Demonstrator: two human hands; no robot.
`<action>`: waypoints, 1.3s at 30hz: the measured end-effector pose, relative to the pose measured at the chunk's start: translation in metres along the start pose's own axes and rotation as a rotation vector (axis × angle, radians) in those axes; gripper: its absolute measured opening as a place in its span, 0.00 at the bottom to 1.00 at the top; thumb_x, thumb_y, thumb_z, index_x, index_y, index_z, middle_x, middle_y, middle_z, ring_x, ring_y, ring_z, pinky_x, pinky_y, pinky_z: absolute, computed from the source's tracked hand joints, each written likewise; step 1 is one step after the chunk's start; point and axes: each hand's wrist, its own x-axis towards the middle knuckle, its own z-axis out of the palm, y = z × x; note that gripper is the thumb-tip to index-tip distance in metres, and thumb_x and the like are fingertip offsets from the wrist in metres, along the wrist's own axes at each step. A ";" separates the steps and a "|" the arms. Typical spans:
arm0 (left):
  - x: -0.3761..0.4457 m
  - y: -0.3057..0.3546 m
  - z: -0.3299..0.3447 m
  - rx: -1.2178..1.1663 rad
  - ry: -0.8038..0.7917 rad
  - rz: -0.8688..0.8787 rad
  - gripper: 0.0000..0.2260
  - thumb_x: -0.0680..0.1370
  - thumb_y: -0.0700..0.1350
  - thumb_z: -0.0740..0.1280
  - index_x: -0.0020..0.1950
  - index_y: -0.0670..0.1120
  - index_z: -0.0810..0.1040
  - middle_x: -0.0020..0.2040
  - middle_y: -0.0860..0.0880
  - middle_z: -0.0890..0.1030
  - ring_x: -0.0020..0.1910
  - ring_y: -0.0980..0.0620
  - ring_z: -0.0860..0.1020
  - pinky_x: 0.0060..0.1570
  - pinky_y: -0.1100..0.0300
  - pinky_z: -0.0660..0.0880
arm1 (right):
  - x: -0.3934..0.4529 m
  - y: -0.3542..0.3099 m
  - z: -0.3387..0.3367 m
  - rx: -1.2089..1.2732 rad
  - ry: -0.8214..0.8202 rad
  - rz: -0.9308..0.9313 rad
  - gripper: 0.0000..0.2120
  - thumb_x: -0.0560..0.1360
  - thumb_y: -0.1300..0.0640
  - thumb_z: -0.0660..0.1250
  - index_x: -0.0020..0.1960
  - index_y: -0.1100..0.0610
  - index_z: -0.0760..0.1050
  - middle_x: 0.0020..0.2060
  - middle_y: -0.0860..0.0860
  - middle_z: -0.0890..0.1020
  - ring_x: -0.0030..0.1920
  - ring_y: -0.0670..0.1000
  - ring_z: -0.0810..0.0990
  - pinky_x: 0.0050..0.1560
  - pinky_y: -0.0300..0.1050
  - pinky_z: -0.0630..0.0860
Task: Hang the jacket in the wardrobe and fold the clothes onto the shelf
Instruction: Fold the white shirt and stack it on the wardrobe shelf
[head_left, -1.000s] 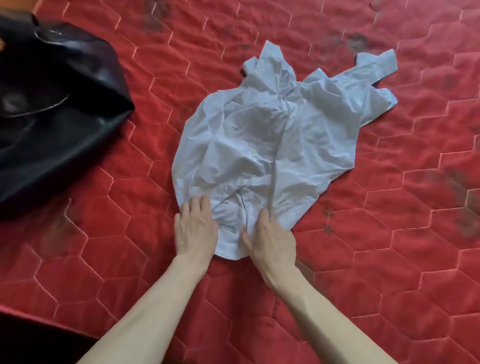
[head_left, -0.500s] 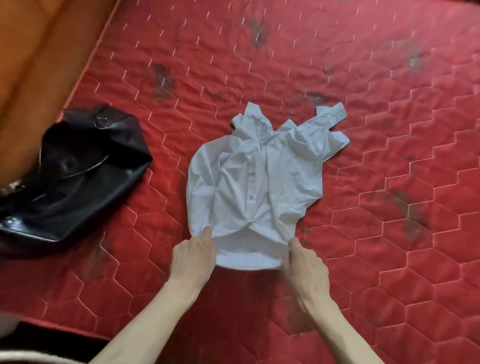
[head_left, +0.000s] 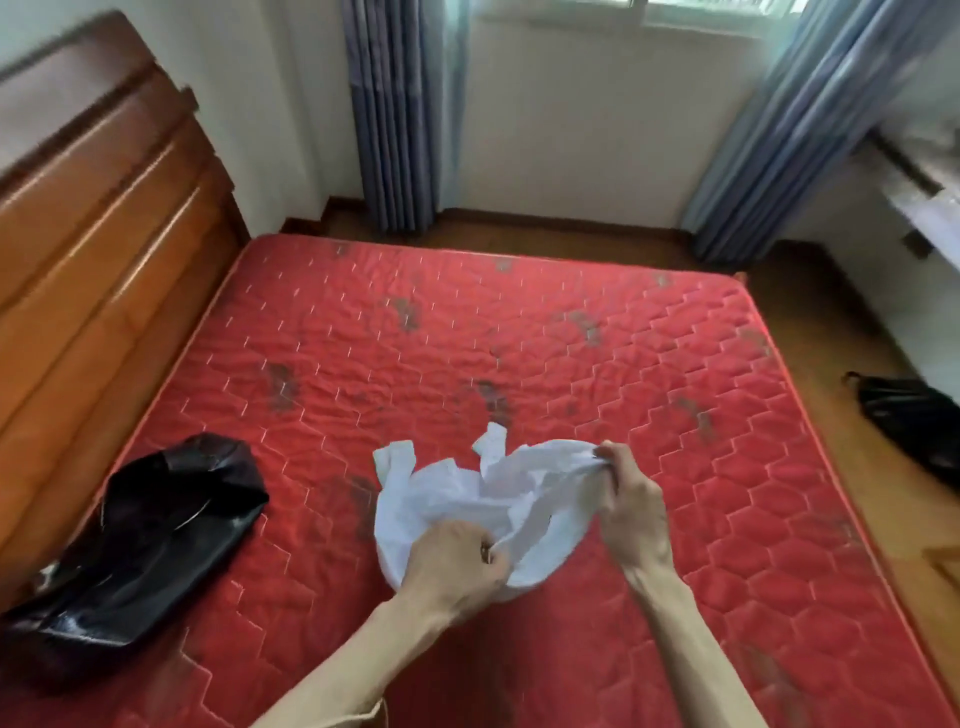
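Note:
A crumpled white shirt (head_left: 457, 499) is bunched up just above the red quilted mattress (head_left: 467, 338), near its front middle. My left hand (head_left: 457, 558) grips the shirt's near lower part, fingers curled into the cloth. My right hand (head_left: 626, 506) pinches the fabric's upper right edge and holds it raised. A sleeve or collar end sticks out at the shirt's far left. A shiny black jacket (head_left: 140, 540) lies in a heap at the mattress's left edge, beside the headboard.
A wooden headboard (head_left: 93, 234) runs along the left. Blue curtains (head_left: 400, 114) hang by the window wall beyond the bed. A dark bag (head_left: 914, 421) lies on the wooden floor at the right. White furniture stands at the far right.
The shirt lay spread flat with both hands at its hem; now both hands have gathered it into a bunch and lifted it. The view has risen, showing the room.

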 end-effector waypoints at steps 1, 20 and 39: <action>-0.005 0.021 -0.006 -0.037 -0.019 0.062 0.20 0.78 0.54 0.63 0.31 0.43 0.71 0.28 0.48 0.75 0.33 0.49 0.77 0.34 0.55 0.69 | 0.008 -0.011 -0.020 0.058 0.017 -0.061 0.14 0.82 0.66 0.60 0.63 0.55 0.78 0.44 0.49 0.86 0.43 0.50 0.86 0.43 0.44 0.76; 0.063 0.296 -0.165 0.061 0.071 0.835 0.07 0.81 0.46 0.69 0.45 0.46 0.80 0.37 0.47 0.79 0.35 0.56 0.72 0.37 0.52 0.72 | 0.084 -0.061 -0.272 0.105 0.059 -0.583 0.10 0.77 0.55 0.75 0.54 0.50 0.76 0.34 0.46 0.83 0.33 0.45 0.80 0.37 0.39 0.76; 0.072 0.271 -0.239 -0.322 0.156 0.632 0.09 0.84 0.50 0.68 0.51 0.47 0.72 0.39 0.45 0.81 0.37 0.52 0.77 0.39 0.51 0.75 | 0.135 -0.029 -0.299 0.305 -0.074 -0.513 0.30 0.74 0.23 0.60 0.47 0.51 0.76 0.39 0.39 0.80 0.39 0.43 0.78 0.41 0.34 0.73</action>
